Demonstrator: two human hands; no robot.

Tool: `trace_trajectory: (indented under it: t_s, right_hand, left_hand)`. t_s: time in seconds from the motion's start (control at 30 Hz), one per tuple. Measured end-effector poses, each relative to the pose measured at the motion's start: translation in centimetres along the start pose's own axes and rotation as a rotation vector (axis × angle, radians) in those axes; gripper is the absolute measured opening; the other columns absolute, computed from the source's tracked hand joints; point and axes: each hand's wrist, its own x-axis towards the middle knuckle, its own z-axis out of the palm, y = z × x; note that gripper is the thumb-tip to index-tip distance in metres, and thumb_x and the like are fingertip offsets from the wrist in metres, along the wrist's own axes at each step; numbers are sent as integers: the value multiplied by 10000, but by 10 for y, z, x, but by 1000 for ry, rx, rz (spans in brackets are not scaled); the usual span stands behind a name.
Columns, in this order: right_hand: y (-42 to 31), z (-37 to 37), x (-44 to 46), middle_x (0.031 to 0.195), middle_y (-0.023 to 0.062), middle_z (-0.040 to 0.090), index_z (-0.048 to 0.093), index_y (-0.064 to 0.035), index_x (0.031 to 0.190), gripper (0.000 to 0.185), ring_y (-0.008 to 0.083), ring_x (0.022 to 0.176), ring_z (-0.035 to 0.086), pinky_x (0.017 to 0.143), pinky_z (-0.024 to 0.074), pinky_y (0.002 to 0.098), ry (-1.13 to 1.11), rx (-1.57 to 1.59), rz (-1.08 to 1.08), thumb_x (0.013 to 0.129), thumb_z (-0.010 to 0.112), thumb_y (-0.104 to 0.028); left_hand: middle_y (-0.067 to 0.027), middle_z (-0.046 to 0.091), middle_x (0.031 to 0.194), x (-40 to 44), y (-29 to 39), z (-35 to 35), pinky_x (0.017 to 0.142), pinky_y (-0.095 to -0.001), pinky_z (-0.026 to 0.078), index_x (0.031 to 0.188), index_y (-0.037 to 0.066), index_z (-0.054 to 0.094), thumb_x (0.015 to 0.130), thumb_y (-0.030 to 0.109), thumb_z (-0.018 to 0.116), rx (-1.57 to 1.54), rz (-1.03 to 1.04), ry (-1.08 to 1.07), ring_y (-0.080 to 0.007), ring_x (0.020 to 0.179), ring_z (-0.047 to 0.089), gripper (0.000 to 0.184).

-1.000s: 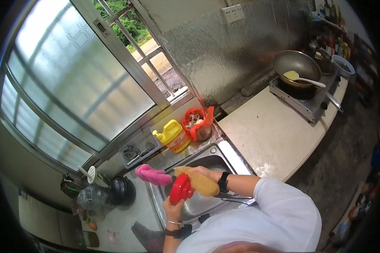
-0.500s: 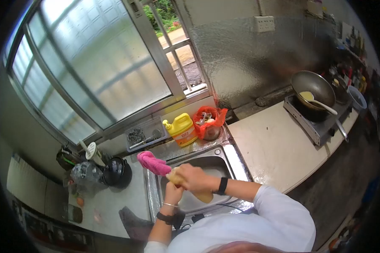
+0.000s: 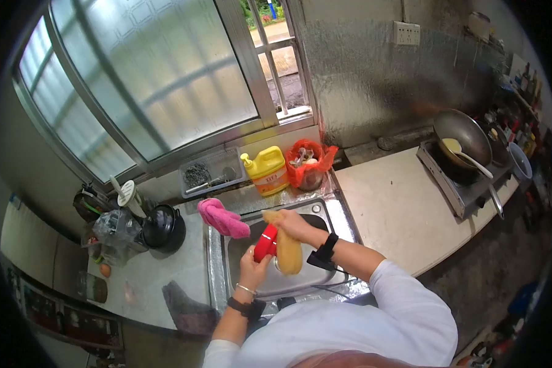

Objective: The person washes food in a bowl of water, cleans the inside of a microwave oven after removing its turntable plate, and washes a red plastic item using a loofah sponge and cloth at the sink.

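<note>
Over the steel sink (image 3: 232, 279), my right hand (image 3: 295, 226) is closed around the narrow upper end of a tan, butternut-shaped squash (image 3: 289, 254). Its rounded lower end hangs down into the basin. My left hand (image 3: 253, 268) grips a red object (image 3: 265, 243) from below, close against the squash's left side. Its exact kind is unclear, and part of it is hidden by my fingers. A pink cloth (image 3: 222, 219) lies over the sink's upper left rim, just beyond my left hand.
Behind the sink stand a yellow jug (image 3: 267, 170), a pot with a red bag (image 3: 310, 165) and a plastic tray (image 3: 211, 175). A black lidded pot (image 3: 163, 228) sits on the left counter. At right, a wok (image 3: 462, 142) with a ladle rests on a stove.
The squash has turned from slanting to nearly upright. My hands have moved apart, and the red object now shows in my left hand. The camera view has shifted slightly.
</note>
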Motion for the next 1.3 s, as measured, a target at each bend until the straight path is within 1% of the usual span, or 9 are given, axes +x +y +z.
trace_trajectory:
  t_s: [0.13,0.2,0.27,0.43,0.73,0.87,0.97,1.13,1.3]
  right_hand:
    - [-23,73,-51,1024,175,554,493,-41,1096,410,329,965,546,774,456,437,446,-1276,-746,731,547,-222]
    - [-25,62,-40,1013,186,551,503,-25,1077,389,333,967,541,736,469,443,412,-1117,-784,733,546,-203]
    - [-48,45,-33,988,149,578,519,-32,1065,358,304,893,578,706,493,417,257,-803,-427,749,537,-200]
    - [-19,-18,-6,929,73,608,521,-7,1093,326,153,763,602,638,496,263,-254,628,201,821,505,-185]
    - [5,19,-39,823,53,621,583,-30,925,188,144,715,615,645,500,254,-161,279,-161,743,622,-58]
    - [1,-2,-3,826,92,626,579,-17,997,248,206,672,617,614,505,341,23,690,76,806,508,-159]
    - [-21,2,-15,840,174,593,606,-22,895,228,295,705,604,649,487,371,436,-662,-218,748,557,-189]
    - [-17,60,-54,970,138,508,568,-51,925,249,306,832,558,652,483,408,382,-1083,-442,705,593,-166]
    - [-22,45,-30,929,165,505,589,3,809,204,321,802,567,643,487,424,444,-1127,-295,686,569,-158]
  left_hand:
    - [-121,569,750,11,-6,12,657,-280,443,920,-15,552,771,57,564,25,220,125,-179,690,548,165]
    - [-117,569,743,12,2,6,636,-276,440,895,-11,551,782,52,524,12,163,130,-175,677,540,132]
    - [-91,586,767,15,1,-7,627,-261,436,890,-7,554,773,41,561,106,124,7,-137,689,537,127]
    - [-42,593,869,-3,8,-10,678,-237,439,975,0,541,765,84,652,-336,15,6,-97,772,542,252]
    - [-70,576,1013,11,18,1,819,-268,424,1081,-2,495,809,125,621,-745,120,186,-134,913,544,325]
    - [-66,578,1005,13,5,7,811,-265,429,1066,-1,501,813,82,604,-709,51,194,-127,893,546,285]
    - [-61,579,979,13,3,18,792,-265,435,1033,-2,505,806,48,593,-624,-21,233,-121,871,546,249]
    - [-46,577,912,14,-20,28,766,-264,439,963,2,509,784,-24,561,-376,-183,221,-119,841,542,188]
    - [-63,551,990,6,-11,34,780,-260,440,1030,4,463,769,-88,512,-562,-195,193,-138,903,537,281]
